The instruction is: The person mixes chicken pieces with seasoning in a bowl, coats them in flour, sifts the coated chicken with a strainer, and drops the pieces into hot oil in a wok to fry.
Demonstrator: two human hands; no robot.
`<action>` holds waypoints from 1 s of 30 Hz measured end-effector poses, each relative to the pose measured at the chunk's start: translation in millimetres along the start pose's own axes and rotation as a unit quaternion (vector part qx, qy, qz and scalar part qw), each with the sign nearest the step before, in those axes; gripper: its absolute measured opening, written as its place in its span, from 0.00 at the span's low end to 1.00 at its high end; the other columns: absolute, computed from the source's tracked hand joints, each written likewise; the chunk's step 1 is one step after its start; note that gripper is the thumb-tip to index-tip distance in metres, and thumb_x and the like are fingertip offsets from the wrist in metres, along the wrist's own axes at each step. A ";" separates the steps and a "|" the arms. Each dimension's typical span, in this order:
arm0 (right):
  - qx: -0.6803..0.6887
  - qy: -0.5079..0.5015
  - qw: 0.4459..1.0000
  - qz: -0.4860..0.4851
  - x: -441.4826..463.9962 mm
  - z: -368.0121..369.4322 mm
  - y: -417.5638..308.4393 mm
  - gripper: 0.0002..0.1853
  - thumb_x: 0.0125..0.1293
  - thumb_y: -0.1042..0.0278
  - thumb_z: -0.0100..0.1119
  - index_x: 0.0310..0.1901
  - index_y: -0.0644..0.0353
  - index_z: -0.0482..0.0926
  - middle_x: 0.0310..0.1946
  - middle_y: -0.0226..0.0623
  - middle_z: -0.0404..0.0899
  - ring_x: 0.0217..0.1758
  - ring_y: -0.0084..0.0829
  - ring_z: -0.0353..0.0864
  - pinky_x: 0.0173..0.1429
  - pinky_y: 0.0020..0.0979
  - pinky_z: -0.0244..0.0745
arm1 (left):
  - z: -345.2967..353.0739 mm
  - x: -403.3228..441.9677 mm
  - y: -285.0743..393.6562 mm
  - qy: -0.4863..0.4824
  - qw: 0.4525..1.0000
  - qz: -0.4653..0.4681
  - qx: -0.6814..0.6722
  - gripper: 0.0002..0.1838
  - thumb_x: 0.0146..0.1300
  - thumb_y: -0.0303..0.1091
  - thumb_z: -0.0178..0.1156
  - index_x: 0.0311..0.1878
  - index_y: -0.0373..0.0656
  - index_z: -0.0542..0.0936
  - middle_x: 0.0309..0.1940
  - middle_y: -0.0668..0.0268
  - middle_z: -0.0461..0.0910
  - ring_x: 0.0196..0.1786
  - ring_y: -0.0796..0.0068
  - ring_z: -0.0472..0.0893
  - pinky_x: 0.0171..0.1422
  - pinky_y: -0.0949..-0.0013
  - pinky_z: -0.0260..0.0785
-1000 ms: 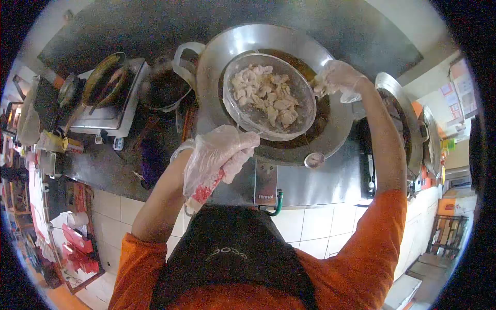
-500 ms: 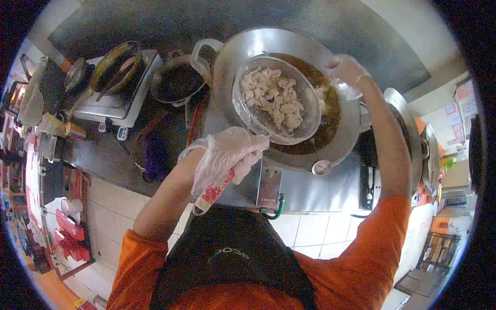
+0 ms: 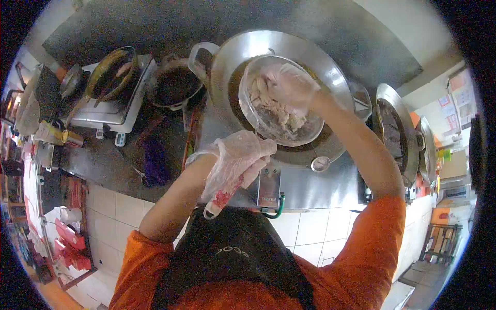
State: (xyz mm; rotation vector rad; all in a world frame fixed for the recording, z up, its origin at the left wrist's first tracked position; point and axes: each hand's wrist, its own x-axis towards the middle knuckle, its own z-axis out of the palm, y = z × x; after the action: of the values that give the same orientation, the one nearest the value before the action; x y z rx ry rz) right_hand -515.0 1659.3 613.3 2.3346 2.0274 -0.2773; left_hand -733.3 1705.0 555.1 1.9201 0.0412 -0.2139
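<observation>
My left hand [image 3: 240, 152], in a clear plastic glove, is closed around the handle [image 3: 226, 197] of a round strainer [image 3: 305, 138]. The handle has a red and white pattern. Pale, coated raw meat pieces [image 3: 287, 118] lie in the strainer, which is held over a large metal wok [image 3: 320, 49] with brown oil [image 3: 235, 77]. My gloved right hand [image 3: 293, 85] reaches down into the strainer, its fingers curled among the pieces at the far side and partly hidden. A dial thermometer [image 3: 320, 164] sits at the wok's near rim.
To the left are a dark pan [image 3: 178, 82] and another pan [image 3: 111, 75] on a portable stove [image 3: 135, 95]. A digital timer [image 3: 121, 139] hangs at the stove's front. A purple cloth [image 3: 156, 160] lies on the counter. Another large wok [image 3: 391, 129] stands on the right.
My right hand has moved left from over the oil at the wok's right side into the strainer, onto the meat pieces. My left hand keeps hold of the handle, with the strainer shifted slightly.
</observation>
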 end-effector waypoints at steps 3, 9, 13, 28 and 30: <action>0.102 0.032 0.991 -0.082 -4.3 -8.0 14.2 0.21 0.57 0.65 0.59 0.52 0.67 0.75 0.44 0.48 0.81 0.45 0.44 0.79 0.53 0.38 0.75 | -4.7 -4.6 7.4 -0.005 0.985 -0.101 -0.141 0.12 0.61 0.41 0.56 0.26 0.45 0.70 0.10 0.70 0.67 0.13 0.73 0.72 0.18 0.69 0.62; 0.093 0.121 0.985 -0.078 5.0 44.9 3.1 0.20 0.54 0.64 0.63 0.48 0.63 0.79 0.44 0.45 0.82 0.45 0.43 0.82 0.55 0.37 0.77 | 2.1 -3.4 4.2 0.012 0.992 0.049 0.115 0.20 0.70 0.42 0.43 0.24 0.42 0.72 0.11 0.64 0.72 0.15 0.68 0.74 0.22 0.65 0.65; 0.019 -0.155 0.986 -0.062 -2.6 38.5 30.8 0.28 0.53 0.62 0.63 0.57 0.62 0.73 0.47 0.48 0.81 0.50 0.44 0.81 0.58 0.38 0.76 | 0.0 -4.8 8.6 0.011 1.000 -0.026 -0.011 0.20 0.70 0.42 0.42 0.24 0.42 0.72 0.11 0.65 0.71 0.14 0.67 0.73 0.21 0.64 0.65; -0.027 -0.037 0.997 0.055 -47.9 25.3 26.4 0.34 0.56 0.61 0.60 0.65 0.59 0.66 0.52 0.53 0.77 0.54 0.52 0.77 0.62 0.42 0.71 | -1.6 -7.5 21.6 0.039 0.964 -0.134 -0.228 0.24 0.67 0.50 0.51 0.17 0.47 0.69 0.10 0.70 0.66 0.12 0.77 0.66 0.17 0.70 0.57; -0.059 -0.039 0.997 0.041 -45.3 30.5 17.8 0.34 0.57 0.62 0.61 0.66 0.60 0.65 0.49 0.53 0.78 0.53 0.52 0.78 0.61 0.42 0.71 | -0.3 -6.2 17.0 0.051 0.969 -0.100 -0.222 0.25 0.67 0.51 0.52 0.16 0.47 0.68 0.10 0.70 0.66 0.12 0.77 0.66 0.17 0.70 0.57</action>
State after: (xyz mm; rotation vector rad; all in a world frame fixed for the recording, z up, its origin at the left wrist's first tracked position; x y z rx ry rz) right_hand -506.8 1608.0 588.9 2.2916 1.8544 -0.2360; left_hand -737.1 1699.7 572.0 1.4768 0.3263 -0.2199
